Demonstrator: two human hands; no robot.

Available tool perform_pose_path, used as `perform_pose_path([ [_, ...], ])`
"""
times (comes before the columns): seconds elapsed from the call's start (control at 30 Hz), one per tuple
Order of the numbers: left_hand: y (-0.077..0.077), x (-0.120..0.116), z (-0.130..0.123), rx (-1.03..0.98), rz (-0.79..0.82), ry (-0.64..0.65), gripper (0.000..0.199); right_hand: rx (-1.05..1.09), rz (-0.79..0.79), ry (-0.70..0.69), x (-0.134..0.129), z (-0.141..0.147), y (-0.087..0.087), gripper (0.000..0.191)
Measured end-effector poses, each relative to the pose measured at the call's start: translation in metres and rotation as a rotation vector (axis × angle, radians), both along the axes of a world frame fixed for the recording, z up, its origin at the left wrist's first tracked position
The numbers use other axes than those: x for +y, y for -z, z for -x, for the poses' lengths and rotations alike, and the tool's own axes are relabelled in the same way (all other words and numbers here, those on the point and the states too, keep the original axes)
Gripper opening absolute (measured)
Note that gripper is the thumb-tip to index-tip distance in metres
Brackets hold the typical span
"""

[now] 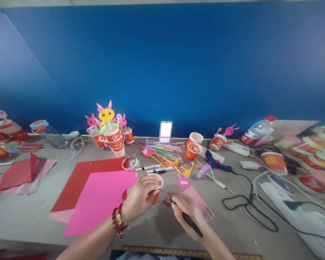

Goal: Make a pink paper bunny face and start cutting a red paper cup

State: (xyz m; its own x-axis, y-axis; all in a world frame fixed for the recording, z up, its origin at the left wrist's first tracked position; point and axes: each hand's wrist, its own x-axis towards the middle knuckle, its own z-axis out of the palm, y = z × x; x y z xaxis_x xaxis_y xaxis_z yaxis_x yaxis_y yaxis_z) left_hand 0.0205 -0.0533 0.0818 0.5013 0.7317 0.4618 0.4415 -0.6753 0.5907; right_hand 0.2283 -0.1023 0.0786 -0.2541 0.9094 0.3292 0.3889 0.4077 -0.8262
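Note:
My left hand [140, 195] is closed around a red paper cup [156, 181] with a white rim, which is tilted, its opening up. My fingers cover much of its side. In my right hand [188, 211] is a slim tool with a black handle [192, 224]. Its thin metal end points at the cup's side; I cannot tell whether it touches. Beneath and behind the right hand lies a pale pink sheet with cut-out slots [202, 202]. A pink bunny-head cutout [183, 181] sits just beyond it.
Pink paper [97, 202] lies over red paper [70, 187] on the left. Pens [159, 169] and colourful pipe cleaners [165, 153] spread beyond the cup. Decorated bunny cups [112, 135] stand behind. A blue glue gun [216, 162] trails its cord, near a power strip [292, 206].

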Motion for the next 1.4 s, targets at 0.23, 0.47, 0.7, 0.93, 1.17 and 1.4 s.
perform_pose_path([
  [0.23,0.002,-0.006,-0.005,0.086,-0.171,-0.105,0.028,0.584,0.481,0.173,-0.003,0.023,0.020,0.036],
  [0.47,0.012,0.001,0.001,-0.099,-0.043,-0.132,0.020,0.596,0.426,0.204,-0.003,0.031,0.022,0.038],
  [0.7,0.013,-0.001,0.001,0.050,-0.159,-0.122,0.031,0.551,0.418,0.158,-0.002,0.028,0.007,0.033],
  [0.93,0.009,-0.003,0.003,0.261,-0.295,-0.087,0.045,0.835,0.654,0.215,-0.001,0.025,0.014,0.033],
  [1.17,0.006,-0.002,0.000,0.266,-0.335,-0.097,0.045,0.911,0.716,0.245,0.000,0.032,0.019,0.040],
  [1.4,0.011,-0.004,-0.004,0.093,-0.269,-0.146,0.035,0.349,0.298,0.192,-0.003,0.030,0.011,0.034],
])
